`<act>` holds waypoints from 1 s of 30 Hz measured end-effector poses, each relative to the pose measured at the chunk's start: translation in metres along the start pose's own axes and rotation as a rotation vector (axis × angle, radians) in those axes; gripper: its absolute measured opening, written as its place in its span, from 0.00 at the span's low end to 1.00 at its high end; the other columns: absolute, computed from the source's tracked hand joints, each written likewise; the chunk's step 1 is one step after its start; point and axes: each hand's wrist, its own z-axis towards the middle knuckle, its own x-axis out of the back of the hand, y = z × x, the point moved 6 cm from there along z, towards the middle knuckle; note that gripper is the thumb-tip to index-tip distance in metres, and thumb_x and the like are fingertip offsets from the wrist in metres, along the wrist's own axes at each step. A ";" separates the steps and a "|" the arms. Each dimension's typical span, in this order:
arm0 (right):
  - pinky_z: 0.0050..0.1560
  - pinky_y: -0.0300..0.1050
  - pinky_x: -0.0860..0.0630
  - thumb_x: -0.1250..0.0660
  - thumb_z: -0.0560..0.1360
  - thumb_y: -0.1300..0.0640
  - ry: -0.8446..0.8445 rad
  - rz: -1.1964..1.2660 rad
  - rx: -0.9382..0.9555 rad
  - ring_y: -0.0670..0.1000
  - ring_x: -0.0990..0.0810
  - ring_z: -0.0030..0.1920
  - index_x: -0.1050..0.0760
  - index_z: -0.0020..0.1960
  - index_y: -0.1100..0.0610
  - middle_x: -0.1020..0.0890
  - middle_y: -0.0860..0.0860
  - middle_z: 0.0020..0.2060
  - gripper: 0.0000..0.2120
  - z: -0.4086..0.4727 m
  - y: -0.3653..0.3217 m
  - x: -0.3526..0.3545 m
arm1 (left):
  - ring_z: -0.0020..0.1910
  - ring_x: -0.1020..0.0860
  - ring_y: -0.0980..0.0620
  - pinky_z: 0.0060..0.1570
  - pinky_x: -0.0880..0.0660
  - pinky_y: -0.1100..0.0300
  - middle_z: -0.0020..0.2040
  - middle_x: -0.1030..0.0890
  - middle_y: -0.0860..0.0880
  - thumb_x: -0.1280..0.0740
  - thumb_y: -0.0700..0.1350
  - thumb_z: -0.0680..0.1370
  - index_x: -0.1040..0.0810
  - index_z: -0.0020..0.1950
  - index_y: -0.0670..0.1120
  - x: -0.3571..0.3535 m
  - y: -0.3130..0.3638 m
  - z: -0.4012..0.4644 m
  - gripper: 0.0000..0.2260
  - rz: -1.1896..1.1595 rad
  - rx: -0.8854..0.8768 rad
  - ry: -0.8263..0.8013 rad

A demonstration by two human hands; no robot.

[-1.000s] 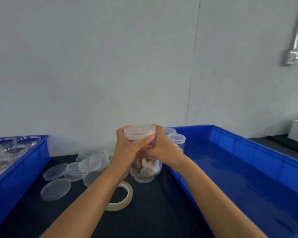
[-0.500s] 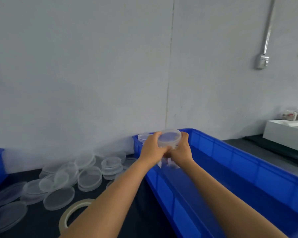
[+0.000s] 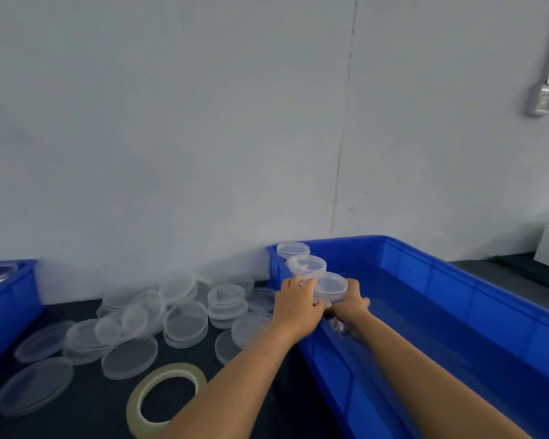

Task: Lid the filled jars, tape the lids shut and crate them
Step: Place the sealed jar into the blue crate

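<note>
Your left hand [image 3: 297,304] and right hand [image 3: 349,301] clasp the lidded jar [image 3: 330,288] from both sides, just inside the blue crate [image 3: 476,299]'s left wall, mid-frame; open floor lies right.

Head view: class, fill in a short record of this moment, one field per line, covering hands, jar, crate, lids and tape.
left hand: grips the jar's left side
right hand: grips its right side
held jar: lidded, inside the right crate
right crate: blue, two more lidded jars in far-left corner
loose lids: heaped on the dark table
tape roll: flat, near the left forearm
</note>
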 end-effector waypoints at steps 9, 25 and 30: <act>0.53 0.53 0.28 0.38 0.73 0.67 -0.047 -0.114 -0.048 0.61 0.28 0.56 0.46 0.75 0.62 0.30 0.63 0.64 0.32 -0.013 -0.015 0.001 | 0.71 0.39 0.42 0.68 0.37 0.50 0.73 0.35 0.43 0.40 0.51 0.81 0.39 0.76 0.48 0.009 -0.007 -0.016 0.24 -0.065 0.046 -0.056; 0.51 0.48 0.29 0.40 0.76 0.64 -0.129 -0.158 0.458 0.58 0.25 0.57 0.35 0.67 0.58 0.27 0.58 0.61 0.20 -0.180 -0.111 -0.109 | 0.60 0.23 0.51 0.62 0.28 0.55 0.62 0.21 0.49 0.33 0.47 0.78 0.24 0.63 0.46 0.155 -0.099 -0.158 0.14 -0.311 0.292 0.119; 0.44 0.43 0.30 0.40 0.75 0.66 -0.370 -0.102 0.533 0.51 0.25 0.46 0.28 0.58 0.58 0.23 0.52 0.45 0.13 -0.235 -0.128 -0.197 | 0.55 0.22 0.54 0.59 0.25 0.52 0.57 0.20 0.52 0.35 0.50 0.79 0.23 0.61 0.50 0.203 -0.147 -0.245 0.12 -0.269 0.464 0.225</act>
